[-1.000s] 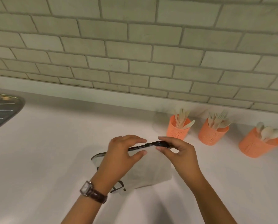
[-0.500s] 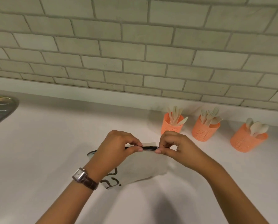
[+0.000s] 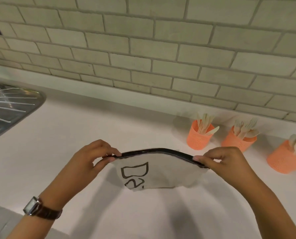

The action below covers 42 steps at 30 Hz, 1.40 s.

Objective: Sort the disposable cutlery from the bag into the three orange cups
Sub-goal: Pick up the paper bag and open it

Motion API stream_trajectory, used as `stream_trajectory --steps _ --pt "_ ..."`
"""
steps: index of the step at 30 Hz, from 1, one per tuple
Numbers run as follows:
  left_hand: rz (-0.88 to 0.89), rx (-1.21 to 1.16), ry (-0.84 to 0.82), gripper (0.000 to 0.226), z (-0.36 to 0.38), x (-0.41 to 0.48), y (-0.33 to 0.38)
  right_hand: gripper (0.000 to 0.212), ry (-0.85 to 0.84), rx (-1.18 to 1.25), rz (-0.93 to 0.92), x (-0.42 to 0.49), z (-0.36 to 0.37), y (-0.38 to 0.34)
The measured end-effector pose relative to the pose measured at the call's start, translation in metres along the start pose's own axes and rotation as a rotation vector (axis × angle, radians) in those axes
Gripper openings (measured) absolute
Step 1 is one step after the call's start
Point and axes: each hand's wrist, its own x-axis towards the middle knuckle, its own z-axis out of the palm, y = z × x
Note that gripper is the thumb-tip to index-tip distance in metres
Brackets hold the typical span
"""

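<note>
Nearest me: brown-strapped wristwatch [image 3: 40,208] on my left wrist, both forearms over the white desk [image 3: 40,161].

Change since half a second ago: my hands have slid apart along the black zip edge of the flat pale-grey fabric bag with black lettering [image 3: 154,175]. They were pinched almost together at mid-zip; now they sit at its two ends, the edge lifted and bowed upward between them. The zip looks closed along its whole length. Judgement: bag emptied and being shut, so sorting is likely finished.

Left hand [image 3: 85,163]: fingers [image 3: 112,159] clenched in a pinch on the left end of the zip edge. Right hand [image 3: 226,163]: fingers [image 3: 196,158] pinching the right end.

Beyond, toward the tiled wall: three orange perforated plastic cups [image 3: 198,138], each holding pale wooden cutlery [image 3: 205,125]. Far left: steel sink drainer [image 3: 9,111].
</note>
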Motion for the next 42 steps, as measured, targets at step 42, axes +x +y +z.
stream_trajectory --steps 42 --pt "-0.616 -1.373 -0.108 0.087 0.059 -0.022 0.016 0.015 0.256 0.296 0.429 -0.042 0.088 0.049"
